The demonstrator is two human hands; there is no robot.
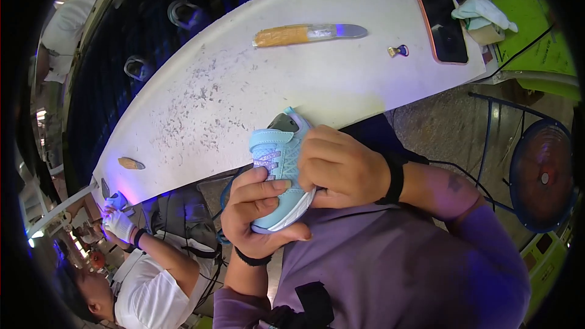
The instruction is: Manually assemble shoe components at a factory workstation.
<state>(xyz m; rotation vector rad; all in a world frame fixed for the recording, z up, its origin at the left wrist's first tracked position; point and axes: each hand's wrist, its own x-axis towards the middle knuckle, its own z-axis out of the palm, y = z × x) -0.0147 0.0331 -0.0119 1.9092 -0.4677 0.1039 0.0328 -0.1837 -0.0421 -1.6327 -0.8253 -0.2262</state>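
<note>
A light blue child's sneaker (262,137) with a strap and a white sole is held just off the near edge of the white table (244,97). My left hand (253,207) wraps round its toe end, fingers over the upper and thumb along the sole. On the shoe's right side, my right hand (344,167) is closed, its knuckles against the upper and its thumb side at the sole edge. Whatever may be inside those curled fingers is hidden. Black bands circle both wrists.
A tape-wrapped knife (311,34), a small metal piece (398,51) and a phone (440,21) lie on the table. At left, a co-worker (158,274) handles another light blue shoe (114,201). Shoes (184,14) sit on a dark surface beyond; a fan (541,176) stands right.
</note>
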